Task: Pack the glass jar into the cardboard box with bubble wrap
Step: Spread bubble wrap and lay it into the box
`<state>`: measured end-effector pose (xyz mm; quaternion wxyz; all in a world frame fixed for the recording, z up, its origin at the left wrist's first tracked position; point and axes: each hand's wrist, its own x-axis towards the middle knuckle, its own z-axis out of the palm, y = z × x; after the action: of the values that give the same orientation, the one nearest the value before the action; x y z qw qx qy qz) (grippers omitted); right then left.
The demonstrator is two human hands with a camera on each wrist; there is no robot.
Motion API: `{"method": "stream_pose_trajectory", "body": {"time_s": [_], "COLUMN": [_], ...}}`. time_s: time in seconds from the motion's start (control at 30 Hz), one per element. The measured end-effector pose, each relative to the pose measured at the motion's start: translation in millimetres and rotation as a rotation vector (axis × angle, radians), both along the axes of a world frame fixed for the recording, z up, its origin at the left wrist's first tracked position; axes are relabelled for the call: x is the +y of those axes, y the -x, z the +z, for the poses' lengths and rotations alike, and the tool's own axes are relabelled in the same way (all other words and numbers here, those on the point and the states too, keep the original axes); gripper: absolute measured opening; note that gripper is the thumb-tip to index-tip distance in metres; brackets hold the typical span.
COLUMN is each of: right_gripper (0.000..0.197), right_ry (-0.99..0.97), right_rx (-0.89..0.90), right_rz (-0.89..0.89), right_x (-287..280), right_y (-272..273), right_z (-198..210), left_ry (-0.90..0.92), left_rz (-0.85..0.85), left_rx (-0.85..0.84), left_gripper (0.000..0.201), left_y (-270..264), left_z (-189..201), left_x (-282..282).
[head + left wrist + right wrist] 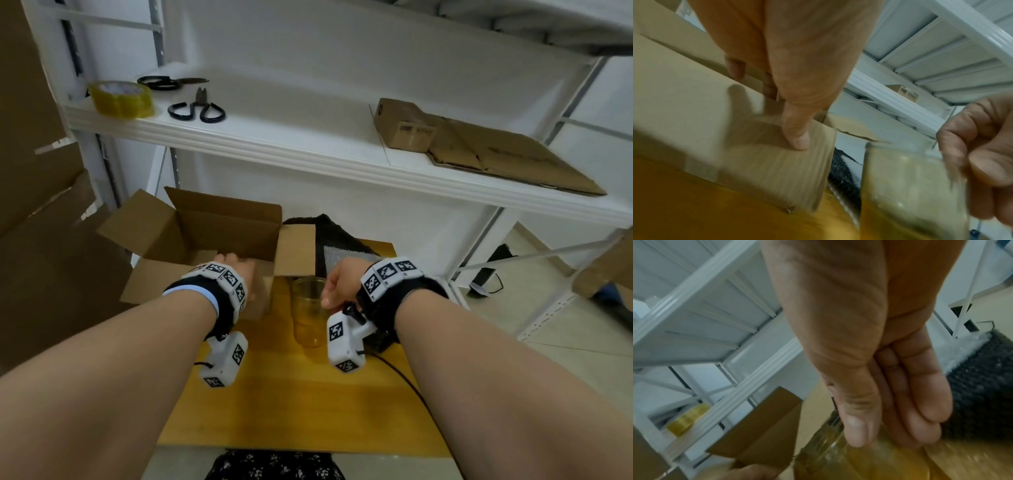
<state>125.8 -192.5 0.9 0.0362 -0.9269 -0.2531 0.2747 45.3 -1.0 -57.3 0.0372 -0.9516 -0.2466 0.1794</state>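
An open cardboard box point(219, 233) stands on the yellow wooden table point(291, 394), left of centre, flaps up. My left hand point(239, 269) grips its near right wall: the thumb point(797, 138) presses the outside and the fingers curl over the edge. Just right of the box stands a clear glass jar point(306, 315) with no lid. My right hand point(337, 284) pinches its rim from above, thumb point(857, 423) against the glass point(838, 459). A dark sheet of bubble wrap point(342, 246) with a silvery side lies behind the jar.
The white shelf point(308, 144) above holds a tape roll point(120, 97), two pairs of scissors point(197, 109), a small box point(400, 126) and flattened cardboard point(507, 157). Big cardboard sheets point(34, 205) lean at the left. A black cable point(411, 387) crosses the table's right side.
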Motion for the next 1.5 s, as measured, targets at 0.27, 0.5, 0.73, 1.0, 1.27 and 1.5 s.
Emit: {"method": "stream_pose_trajectory", "body": {"time_s": [0.27,0.5,0.73,1.0,1.27,1.5], "right_gripper": [0.03,0.009,0.022,0.031,0.047,0.046], "right_ry": [-0.015,-0.263,-0.265,-0.332,-0.415,-0.255], "right_rx": [-0.085,-0.07,-0.148,-0.234,-0.186,-0.116], "right_rz": [-0.102,-0.128,-0.042,-0.033,-0.081,-0.088], "right_x": [10.8,33.3,70.6,111.3,101.7,54.0], "right_y": [-14.2,-18.9,-30.1,-54.0,-55.7,-37.9], "right_z": [-33.5,-50.1,-76.3,-85.2,-88.0,-52.8], "left_ry": [-0.033,-0.028,0.035,0.067,0.029,0.045], "left_rz": [-0.09,-0.142,-0.026,0.014,-0.038,-0.073], "left_rx": [0.261,0.31,0.065,0.048,0.11,0.138], "left_gripper": [0.035,0.029,0.037,0.039,0.034,0.035], "left_y": [27.6,46.8,26.5,12.7,13.6,53.8], "left_z": [16.0,29.9,47.5,43.0,51.1,59.2], "left_x": [26.6,41.7,55.4,75.1,60.4,24.7]}}
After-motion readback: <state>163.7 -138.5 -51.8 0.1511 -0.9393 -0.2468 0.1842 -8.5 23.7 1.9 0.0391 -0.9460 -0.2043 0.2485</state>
